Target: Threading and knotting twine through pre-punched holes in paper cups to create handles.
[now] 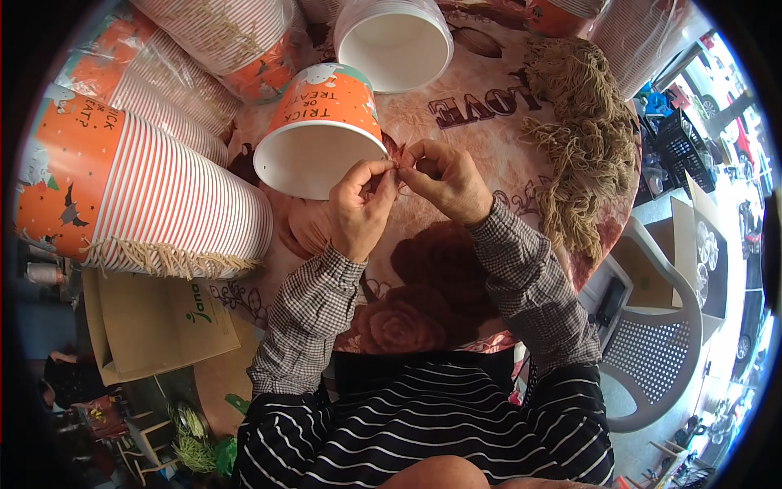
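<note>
Striped black-and-white cloth (456,399) lies nearest the camera, spread over my lap, and my two checked sleeves (305,318) reach forward from it across the counter (444,212), which wears a pinkish cloth printed with dark roses and lettering. On my left hand (361,213) the thumb and forefinger are together at the tips, pinching; on my right hand (452,183) they are together too, the forefinger curled, and the two pinches meet almost tip to tip. What sits between them is too small for me to tell.

Just beside my fingers is an orange paper bucket (326,106) with a white rim, tipped on its side, its white inside turned toward me. The meeting fingertips are at the right end of that rim; I cannot tell whether they touch it.

To my left lies a long stack of nested buckets (175,183), with short lengths of beige cord (175,259) along its lower side. Beyond it are plastic-wrapped stacks (232,37), and past the orange bucket a white-mouthed bucket (395,50). Over to my right, a tangled heap of beige cords (582,155) lies near the counter's edge, with a white plastic chair (694,314) outside it.
</note>
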Tool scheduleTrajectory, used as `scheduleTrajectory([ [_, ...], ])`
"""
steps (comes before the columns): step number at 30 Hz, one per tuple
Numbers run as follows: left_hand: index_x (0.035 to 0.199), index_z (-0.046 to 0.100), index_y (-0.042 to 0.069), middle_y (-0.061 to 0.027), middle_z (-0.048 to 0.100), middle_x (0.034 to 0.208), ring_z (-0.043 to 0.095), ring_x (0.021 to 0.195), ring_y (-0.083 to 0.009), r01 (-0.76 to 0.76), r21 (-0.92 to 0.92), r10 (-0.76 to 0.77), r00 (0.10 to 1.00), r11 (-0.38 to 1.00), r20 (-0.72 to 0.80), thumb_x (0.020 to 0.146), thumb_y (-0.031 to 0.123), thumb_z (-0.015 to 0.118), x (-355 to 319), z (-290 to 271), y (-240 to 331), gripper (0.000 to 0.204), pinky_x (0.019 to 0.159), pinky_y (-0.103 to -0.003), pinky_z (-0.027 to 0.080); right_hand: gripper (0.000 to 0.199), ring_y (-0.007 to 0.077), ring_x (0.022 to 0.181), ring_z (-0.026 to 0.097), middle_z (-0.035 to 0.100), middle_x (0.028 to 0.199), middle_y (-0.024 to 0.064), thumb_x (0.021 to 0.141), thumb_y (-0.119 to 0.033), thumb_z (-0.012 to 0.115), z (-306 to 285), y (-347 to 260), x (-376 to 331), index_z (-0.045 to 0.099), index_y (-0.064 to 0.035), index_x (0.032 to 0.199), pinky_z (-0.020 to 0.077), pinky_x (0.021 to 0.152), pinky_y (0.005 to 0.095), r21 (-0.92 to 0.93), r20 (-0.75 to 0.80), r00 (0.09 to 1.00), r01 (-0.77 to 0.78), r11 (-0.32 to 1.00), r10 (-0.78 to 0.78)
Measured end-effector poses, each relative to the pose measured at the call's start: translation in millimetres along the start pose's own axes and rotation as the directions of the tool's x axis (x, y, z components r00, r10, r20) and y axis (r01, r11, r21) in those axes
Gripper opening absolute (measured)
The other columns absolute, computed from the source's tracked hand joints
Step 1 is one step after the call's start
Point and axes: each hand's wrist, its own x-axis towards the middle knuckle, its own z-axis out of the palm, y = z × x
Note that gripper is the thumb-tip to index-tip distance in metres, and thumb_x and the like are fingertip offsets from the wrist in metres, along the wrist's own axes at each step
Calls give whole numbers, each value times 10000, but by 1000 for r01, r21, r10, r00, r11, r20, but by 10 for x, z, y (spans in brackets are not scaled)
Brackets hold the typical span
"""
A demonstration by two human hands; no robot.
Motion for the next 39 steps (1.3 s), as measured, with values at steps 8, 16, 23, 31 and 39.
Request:
scheduleTrajectory([
  [8,978,660,-11,-49,640,829,601,694,-98,-128,172,128,992,977,10,807,-6,634,40,9,13,174,546,-207,462,141,22,588,514,587,641,-21,846,-96,645,47,48,12,591,19,908,425,533,189,161,-75,996,-28,987,41],
  [16,996,654,-2,-69,645,889,620,717,-124,-195,293,201,980,936,10,801,-25,636,36,64,112,197,535,-219,497,103,12,577,502,579,608,-20,822,-81,673,74,65,-16,633,6,861,415,514,196,51,-152,988,9,999,-1],
  [23,965,636,-40,-17,630,856,582,734,-59,21,-65,-21,1000,998,1,859,-19,579,43,2,-3,123,659,-197,471,72,4,511,382,466,552,-70,821,-64,680,144,-90,-87,640,-27,869,318,461,202,-207,-176,977,82,975,-119],
  [31,923,607,-20,-8,608,761,546,632,-40,74,-78,-74,997,994,10,878,3,567,46,1,-29,64,564,-180,437,109,56,454,363,426,506,-8,814,-92,674,109,-141,-99,625,-47,901,320,441,246,-385,-158,965,135,913,-210],
  [39,920,587,-22,-12,607,781,562,670,-41,60,-83,-61,998,995,-3,882,12,570,40,-15,-34,54,593,-180,459,136,59,459,377,447,525,3,827,-102,658,112,-116,-96,601,-40,933,332,450,251,-368,-134,975,116,923,-176],
])
